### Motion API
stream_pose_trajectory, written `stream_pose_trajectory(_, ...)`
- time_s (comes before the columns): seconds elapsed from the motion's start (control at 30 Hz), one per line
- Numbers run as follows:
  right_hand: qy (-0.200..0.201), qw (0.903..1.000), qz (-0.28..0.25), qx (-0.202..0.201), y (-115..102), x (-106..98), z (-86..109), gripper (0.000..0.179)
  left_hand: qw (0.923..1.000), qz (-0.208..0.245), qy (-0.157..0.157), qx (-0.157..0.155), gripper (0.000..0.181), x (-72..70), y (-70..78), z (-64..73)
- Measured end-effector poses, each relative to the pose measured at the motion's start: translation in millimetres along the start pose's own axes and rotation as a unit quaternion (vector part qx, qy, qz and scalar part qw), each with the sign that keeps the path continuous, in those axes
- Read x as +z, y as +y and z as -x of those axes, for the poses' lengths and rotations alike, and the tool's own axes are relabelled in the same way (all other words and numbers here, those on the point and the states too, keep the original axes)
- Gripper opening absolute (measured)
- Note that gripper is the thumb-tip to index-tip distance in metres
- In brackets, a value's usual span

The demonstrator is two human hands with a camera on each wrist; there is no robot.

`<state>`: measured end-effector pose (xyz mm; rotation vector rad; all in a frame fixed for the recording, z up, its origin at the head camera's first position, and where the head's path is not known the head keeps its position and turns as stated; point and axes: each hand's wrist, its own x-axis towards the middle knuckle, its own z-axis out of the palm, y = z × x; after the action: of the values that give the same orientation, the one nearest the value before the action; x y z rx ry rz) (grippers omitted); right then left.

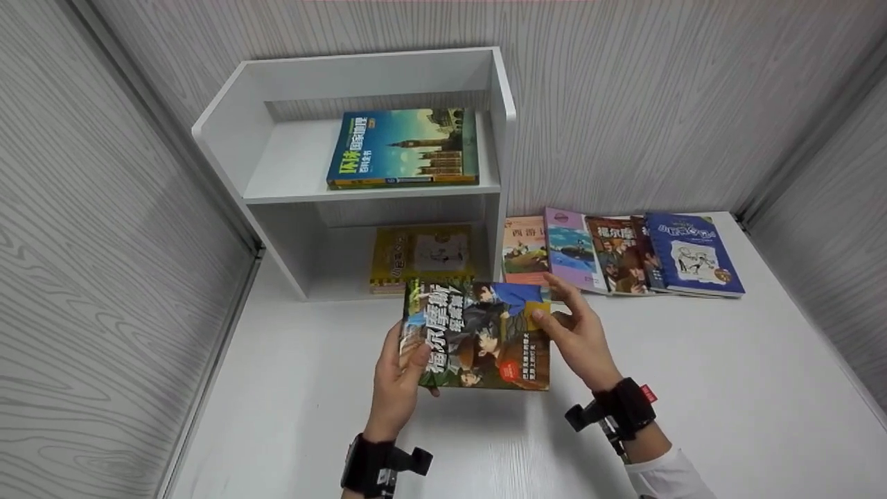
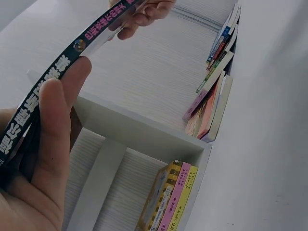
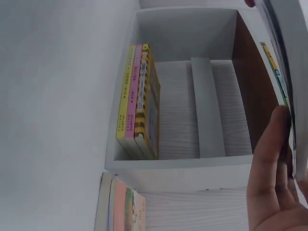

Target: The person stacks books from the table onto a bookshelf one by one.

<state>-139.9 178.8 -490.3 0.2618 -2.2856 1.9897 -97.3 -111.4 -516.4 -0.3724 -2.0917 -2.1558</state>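
Note:
A book (image 1: 478,346) with a brown illustrated cover and large white characters is held in front of the shelf, cover up. My left hand (image 1: 398,388) grips its left edge, thumb on the cover. At the other side my right hand (image 1: 581,339) pinches the right edge, its thumb on the cover too. The left wrist view shows the dark spine of the book (image 2: 36,94) beside the left hand (image 2: 50,144). In the right wrist view the right hand (image 3: 272,178) is under the pale page edges of the book (image 3: 291,62).
Behind the book stands a white two-level shelf (image 1: 374,197). A blue geography book (image 1: 405,149) lies on top of its upper level, and a yellow book (image 1: 429,253) tops a stack below. Right of the shelf, several books overlap on the white table (image 1: 707,374), ending with a blue one (image 1: 696,256).

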Motion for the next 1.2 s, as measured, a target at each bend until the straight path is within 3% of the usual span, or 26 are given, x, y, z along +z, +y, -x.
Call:
stream_pose_trajectory(0.1, 0.004, 0.9997, 0.005, -0.023, 4, 9, 6.8, 0.065, 0.9991, 0.037, 0.022, -0.002, 0.058, -2.1, 1.9, 1.0)
stream_pose_trajectory(0.27, -0.016, 0.9979, 0.012, -0.062, 8, 24, 19.0, 0.064, 0.9976, 0.045, 0.052, -0.012, 0.058, -4.4, 3.3, 2.3)
stream_pose_trajectory(0.4, -0.044, 0.9981, 0.015, -0.04, 11, 34, 27.8, 0.068, 0.9955, 0.029, 0.089, -0.016, 0.061, -4.4, -0.4, 2.2)
stream_pose_trajectory(0.67, -0.15, 0.9867, 0.063, -0.007, 18, 38, 32.7, 0.115, 0.988, 0.005, 0.151, -0.03, 0.063, -6.2, -2.8, 1.3)
stream_pose_trajectory(0.83, -0.136, 0.9875, 0.07, -0.037, 15, 37, 28.3, 0.116, 0.9905, -0.025, 0.128, -0.043, 0.069, -11.8, 3.9, -0.7)
stream_pose_trajectory(1.03, -0.12, 0.9886, 0.067, -0.061, 6, 36, 23.3, 0.112, 0.9939, -0.08, 0.059, -0.049, 0.096, -21.5, 15.7, -4.0)
stream_pose_trajectory(1.2, -0.124, 0.987, 0.062, -0.081, -6, 34, 17.9, 0.112, 0.9883, -0.134, 0.009, -0.072, 0.119, -32.2, 27.9, -7.6)
